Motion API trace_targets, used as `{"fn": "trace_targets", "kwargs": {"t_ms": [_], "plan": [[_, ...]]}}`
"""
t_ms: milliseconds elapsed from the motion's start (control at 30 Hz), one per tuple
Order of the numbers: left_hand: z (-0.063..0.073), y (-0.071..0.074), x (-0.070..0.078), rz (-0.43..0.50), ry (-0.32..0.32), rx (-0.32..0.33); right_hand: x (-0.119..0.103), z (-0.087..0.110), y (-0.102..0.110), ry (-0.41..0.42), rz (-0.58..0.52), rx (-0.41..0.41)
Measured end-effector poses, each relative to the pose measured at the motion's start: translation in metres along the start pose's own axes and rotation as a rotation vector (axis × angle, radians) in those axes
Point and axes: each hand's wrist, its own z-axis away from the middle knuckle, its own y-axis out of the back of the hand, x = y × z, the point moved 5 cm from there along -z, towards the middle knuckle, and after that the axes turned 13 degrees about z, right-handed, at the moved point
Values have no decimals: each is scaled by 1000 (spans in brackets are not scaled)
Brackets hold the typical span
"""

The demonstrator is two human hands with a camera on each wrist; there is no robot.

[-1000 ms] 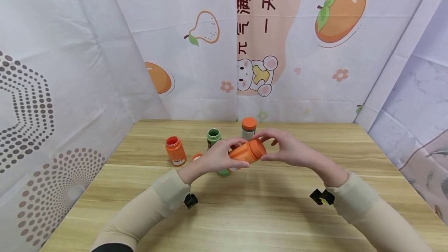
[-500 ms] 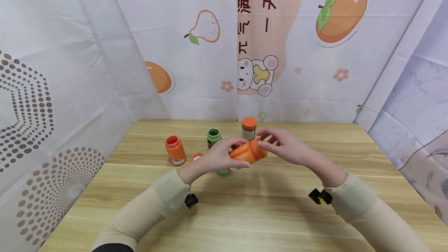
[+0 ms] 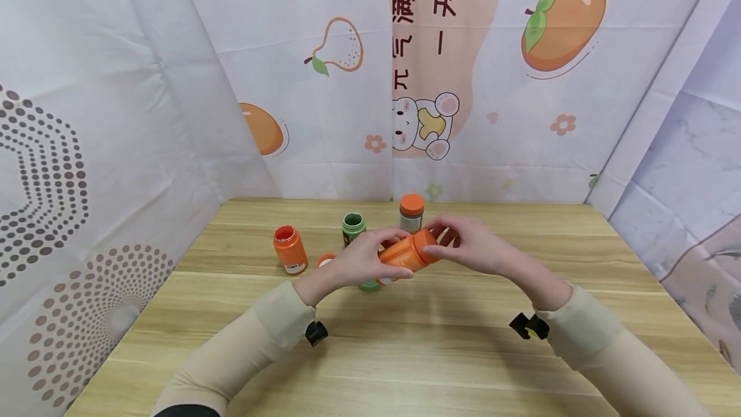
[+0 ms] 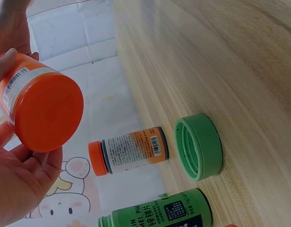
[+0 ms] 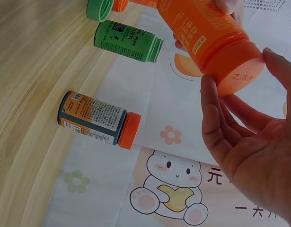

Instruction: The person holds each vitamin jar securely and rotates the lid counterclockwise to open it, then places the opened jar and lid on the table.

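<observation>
My left hand (image 3: 363, 259) holds an orange pill bottle (image 3: 402, 255) tilted above the table, its base towards the left wrist view and its capped end to the right. My right hand (image 3: 479, 248) has its thumb and fingers around the bottle's orange cap (image 5: 237, 68), which sits on the neck. Behind the hands stands a dark bottle with an orange cap (image 3: 411, 211). An uncapped green bottle (image 5: 128, 42) stands behind the left hand, partly hidden in the head view. A green cap (image 4: 202, 146) lies on the table below the held bottle.
An uncapped orange bottle (image 3: 291, 251) stands on the wooden table (image 3: 405, 359) at the left. Near the left wrist an orange lid (image 3: 325, 259) is partly covered by the hand. A printed curtain (image 3: 324, 108) hangs behind the table.
My right thumb and fingers shift around the orange cap, lifting partly away from it and then closing round it again. The left hand and the bottle stay nearly still.
</observation>
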Motion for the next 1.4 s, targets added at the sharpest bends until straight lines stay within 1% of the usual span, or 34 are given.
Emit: {"fn": "trace_targets", "kwargs": {"t_ms": [133,433,633,733,967,1067,1167,1400], "plan": [[1,0,0,-2,5,3,0,0,1,18,-17,0],[1,1,-1,5,27,8,-4,4,5,93,-17,37],[1,1,-1,2,25,11,-5,5,6,134,-22,60],[1,1,-2,4,17,9,-4,5,6,113,-32,56],[1,1,-1,6,5,6,-1,4,3,-6,-15,19],[0,1,-1,6,7,3,0,3,2,-34,-3,3],[0,1,-1,8,10,0,-1,2,1,-36,2,-2],[1,1,0,7,13,-4,-3,2,1,8,10,6]]}}
